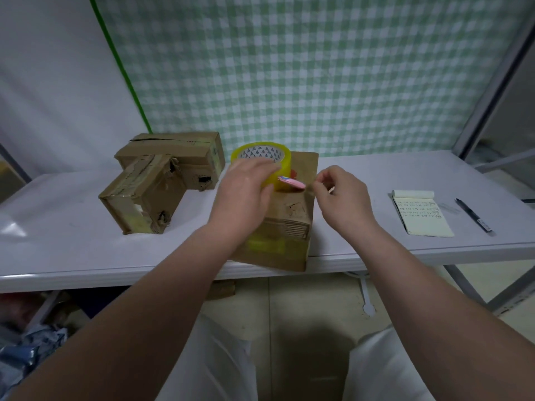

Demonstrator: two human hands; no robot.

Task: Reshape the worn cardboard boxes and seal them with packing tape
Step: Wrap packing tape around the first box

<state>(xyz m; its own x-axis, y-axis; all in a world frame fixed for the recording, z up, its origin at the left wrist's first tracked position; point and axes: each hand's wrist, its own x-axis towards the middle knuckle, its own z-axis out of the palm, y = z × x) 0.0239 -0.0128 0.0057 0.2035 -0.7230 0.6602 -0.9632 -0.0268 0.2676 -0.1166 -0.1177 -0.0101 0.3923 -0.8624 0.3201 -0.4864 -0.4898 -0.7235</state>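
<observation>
**Tape being drawn off the roll over the middle box**

The grey bench (72,250) carries three worn boxes. Two already taped ones sit at ten o'clock, the rear box (173,151) behind the front box (142,198), which still shows torn holes. The middle box (292,227) stands at the near edge, dead centre, with its top not yet sealed as far as I can see.

The yellow tape roll (260,153) stands on that box at its twelve o'clock end. The left hand (246,186) is curled over the roll, holding it steady. At three o'clock from it, the right hand (341,195) pinches what looks like the tape end (309,185) between thumb and fingertips. A small pink object (292,182) lies between the two hands; I cannot tell what it is.

The step appears to be starting a strip. The next move calls for pulling it out taut and laying it along the top seam.
</observation>
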